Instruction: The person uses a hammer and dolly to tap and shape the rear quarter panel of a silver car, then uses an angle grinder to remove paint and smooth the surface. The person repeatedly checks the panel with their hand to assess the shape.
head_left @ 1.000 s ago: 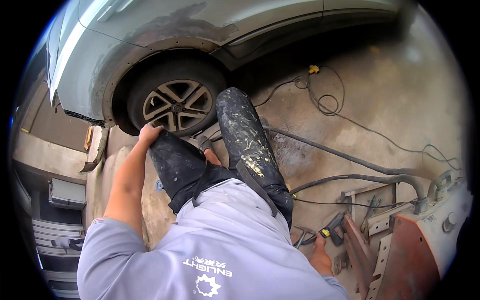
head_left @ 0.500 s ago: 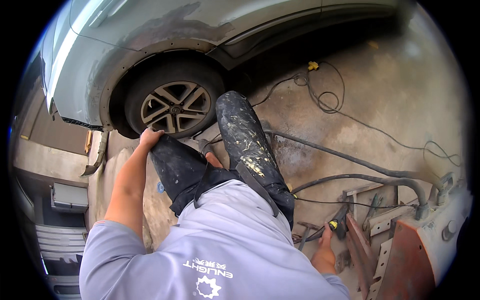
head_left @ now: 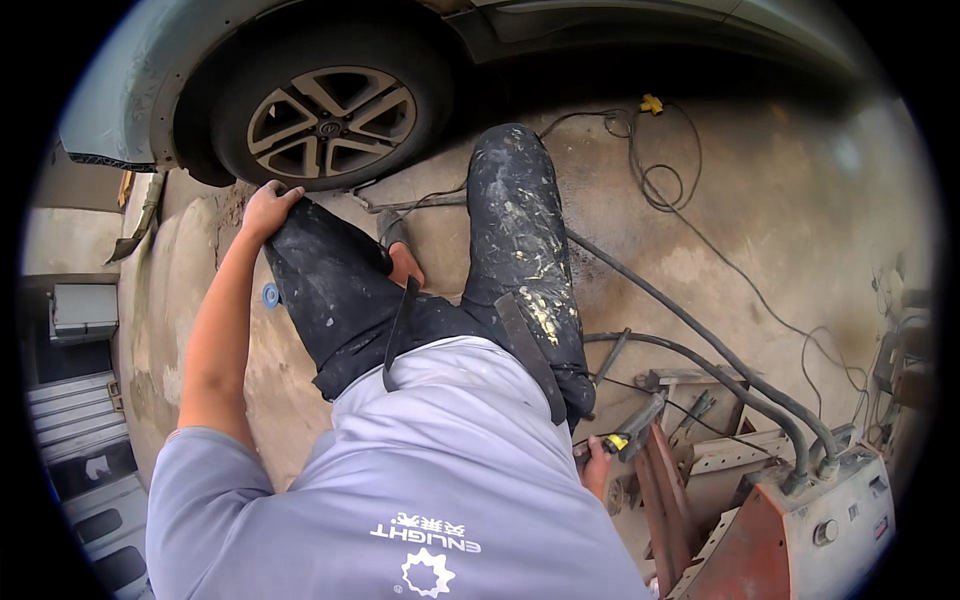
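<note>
My left hand (head_left: 270, 210) rests on my left knee (head_left: 310, 225), fingers laid over the dark trouser cloth with nothing held. At my right hip, my right hand (head_left: 597, 468) is closed round a hand tool (head_left: 642, 425) with a grey barrel-like body, black parts and a yellow piece. Its grip is partly hidden by my fingers and shirt. A grey bar (head_left: 612, 357) stands up just beyond the tool, beside my right thigh. In front of me is a car wheel (head_left: 332, 125) with a spoked rim, under a bare wheel arch (head_left: 175, 105).
An orange and grey machine box (head_left: 800, 530) stands at the lower right, with thick black cables (head_left: 680, 300) running from it. Steel pieces (head_left: 665, 490) lie between it and me. A thin cord (head_left: 735, 260) with a yellow plug (head_left: 651, 104) loops over the concrete floor.
The view has shifted, so the wheel sits higher and further left. My right hand has come closer to my right thigh with the tool, whose grey body shows more. My left hand stays on the knee.
</note>
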`<state>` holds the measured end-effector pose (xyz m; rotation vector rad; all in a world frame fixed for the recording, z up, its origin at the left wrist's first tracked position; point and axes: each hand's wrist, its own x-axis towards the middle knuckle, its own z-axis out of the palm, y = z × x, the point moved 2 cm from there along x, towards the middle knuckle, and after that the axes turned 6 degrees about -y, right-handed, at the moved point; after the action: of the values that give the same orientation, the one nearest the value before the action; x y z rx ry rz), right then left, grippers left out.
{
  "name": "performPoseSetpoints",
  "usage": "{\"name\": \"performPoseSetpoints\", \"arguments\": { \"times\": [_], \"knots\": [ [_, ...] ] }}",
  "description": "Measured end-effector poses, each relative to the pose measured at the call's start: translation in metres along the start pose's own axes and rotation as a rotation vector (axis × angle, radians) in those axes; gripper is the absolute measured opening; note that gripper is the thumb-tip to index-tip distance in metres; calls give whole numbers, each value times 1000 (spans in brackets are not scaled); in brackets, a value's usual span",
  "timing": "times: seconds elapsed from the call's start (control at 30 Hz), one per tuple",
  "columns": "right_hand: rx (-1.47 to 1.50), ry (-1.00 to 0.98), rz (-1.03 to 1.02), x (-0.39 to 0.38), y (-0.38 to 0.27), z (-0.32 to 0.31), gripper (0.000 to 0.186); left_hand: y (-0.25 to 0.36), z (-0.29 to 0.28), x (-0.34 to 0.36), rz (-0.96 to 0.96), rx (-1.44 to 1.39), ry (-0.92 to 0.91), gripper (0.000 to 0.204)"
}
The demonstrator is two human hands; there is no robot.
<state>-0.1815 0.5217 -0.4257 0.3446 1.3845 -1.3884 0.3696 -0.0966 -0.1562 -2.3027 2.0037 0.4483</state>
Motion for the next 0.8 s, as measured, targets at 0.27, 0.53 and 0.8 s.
{"name": "performPoseSetpoints", "arguments": {
  "times": [0.27,0.53,0.8],
  "knots": [
    [-100,-599,-271,-70,-159,196,57,-22,32,21,-75,-69,-9,58],
    [-1736,-684,-996,-48,-177,393,60,-39,45,19,-41,-167,83,54],
    [-2075,-694,-806,-49,-161,462,73,-163,131,-8,-313,-1217,238,45]
  ]
}}
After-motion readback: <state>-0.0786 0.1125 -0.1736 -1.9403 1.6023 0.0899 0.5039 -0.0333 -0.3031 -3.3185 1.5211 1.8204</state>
